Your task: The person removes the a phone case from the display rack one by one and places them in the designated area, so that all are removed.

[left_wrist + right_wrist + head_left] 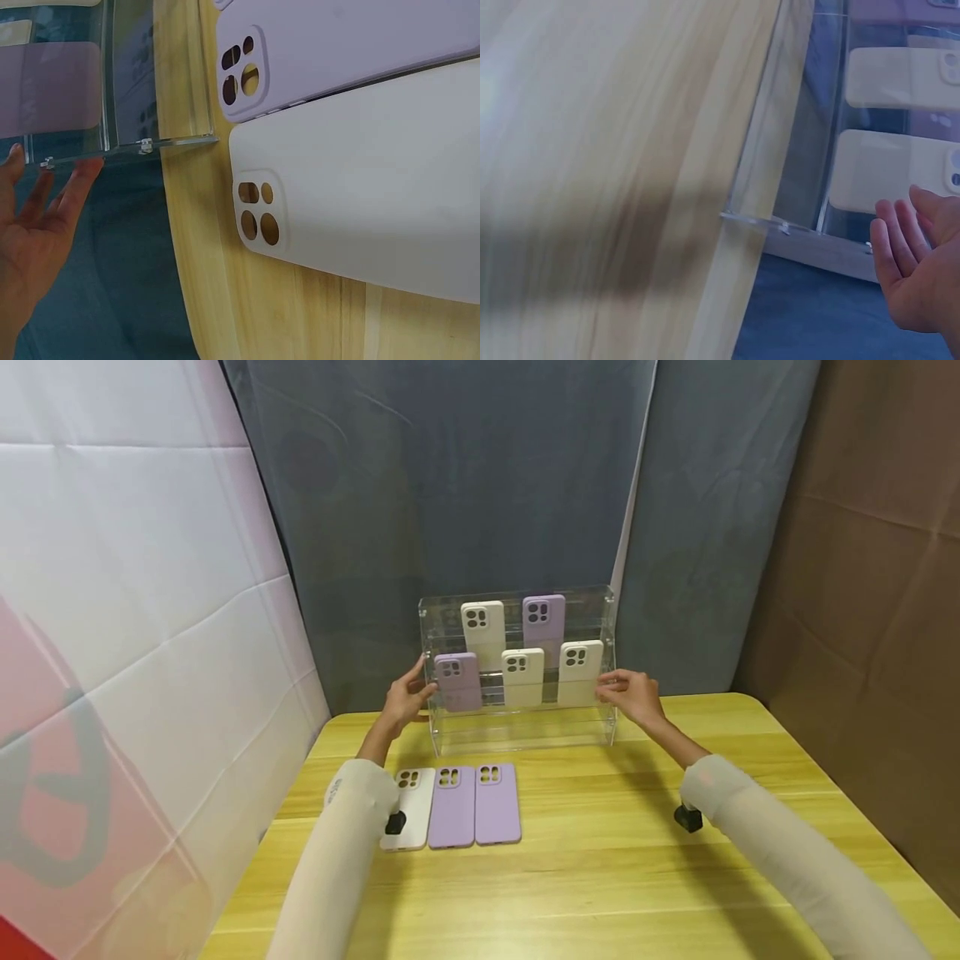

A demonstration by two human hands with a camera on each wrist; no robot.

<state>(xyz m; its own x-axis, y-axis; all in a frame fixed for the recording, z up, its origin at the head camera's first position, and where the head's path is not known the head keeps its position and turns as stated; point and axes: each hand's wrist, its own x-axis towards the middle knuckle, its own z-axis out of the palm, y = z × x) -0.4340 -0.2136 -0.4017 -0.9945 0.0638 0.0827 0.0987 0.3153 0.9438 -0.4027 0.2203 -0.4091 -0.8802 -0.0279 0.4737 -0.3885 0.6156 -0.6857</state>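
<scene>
White end case (580,665), long axis upright, is flanked at right by right hand (632,693), fingers bent, hold unclear; acrylic stand (525,727) is touched by spread left hand (405,698).

The left sleeve (330,860) hides part of a flat-lying white case (417,810); cuff lettering (335,790) is unreadably small.

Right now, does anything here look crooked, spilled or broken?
Nothing stands out: five phone cases lean in the clear rack, three more cases lie side by side on the table, and no damage shows.
</scene>
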